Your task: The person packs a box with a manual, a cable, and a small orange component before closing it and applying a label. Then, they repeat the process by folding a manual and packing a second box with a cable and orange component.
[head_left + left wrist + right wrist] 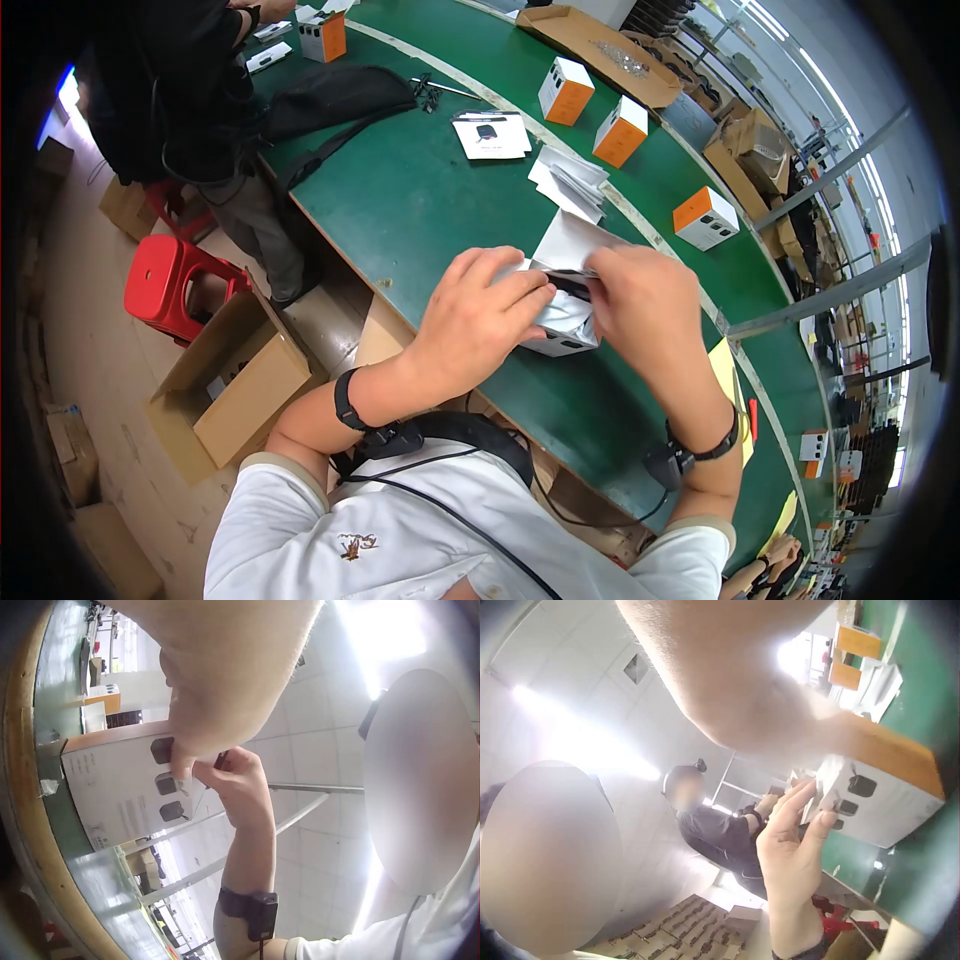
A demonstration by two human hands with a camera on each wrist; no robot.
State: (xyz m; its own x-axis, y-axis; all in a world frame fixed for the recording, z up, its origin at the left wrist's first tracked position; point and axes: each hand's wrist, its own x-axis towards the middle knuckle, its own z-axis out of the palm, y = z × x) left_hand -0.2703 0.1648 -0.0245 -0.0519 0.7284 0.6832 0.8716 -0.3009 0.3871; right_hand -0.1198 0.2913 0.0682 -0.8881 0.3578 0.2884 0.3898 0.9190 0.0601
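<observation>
On the green table [385,215], a white box [565,346] stands with its top flap [572,240] raised. Inside it a pale wrapped item [562,312] shows below a dark item [570,285]. My left hand [478,318] holds the box at its left edge, and in the left wrist view its thumb lies against the printed side [120,791]. At the opening, my right hand [650,300] pinches the dark item; the left wrist view shows a dark bit between the fingers of this hand [244,784]. The right wrist view shows the left hand [791,859] beside the box [885,806].
Orange and white boxes [567,92] stand across the table. White leaflets [492,135] and folded white papers [570,184] lie beyond my hands. A black bag [340,100] sits near another person [180,90] at upper left. A red stool [170,285] and open carton [245,385] are on the floor.
</observation>
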